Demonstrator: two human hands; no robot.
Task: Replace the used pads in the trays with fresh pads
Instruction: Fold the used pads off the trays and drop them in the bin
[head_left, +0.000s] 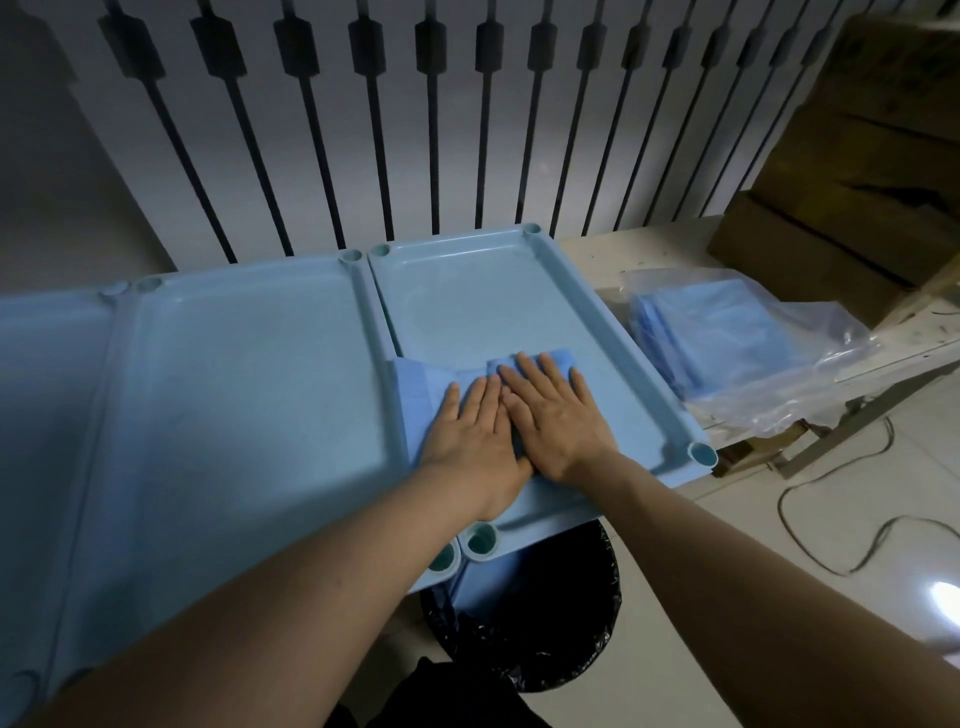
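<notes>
A partly folded blue paper pad (421, 395) lies in the lower left part of the light-blue rectangular plastic tray (597, 312) at the centre right of the frame. Its left edge runs up against that tray's left wall. Both hands lie flat on the pad with fingers straight and pressing down, gripping nothing. The left hand (475, 431) sits just left of the right hand (550, 410), and the two touch along their inner edges. The right fingertips reach a thicker folded flap of the pad, and the hands and wrists hide the pad's middle.

A second light-blue plastic tray (249, 364) lies bare just to the left, rim against rim, and a third one (47, 389) is cut off by the left edge of the frame. Right of the trays, on the scuffed white bench (597, 260), a clear plastic bag of folded blue pads (727, 338) lies just beside the right tray's rim. Brown cardboard boxes (857, 182) are stacked in the upper right. At the lower centre, a round bin lined with a black plastic bag (545, 623) stands on the pale tiled floor (779, 597), partly covered by the trays' near corners. A thin dark cable (831, 519) loops over the tiles at lower right. Dark vertical bars (374, 130) cross the white wall along the top.
</notes>
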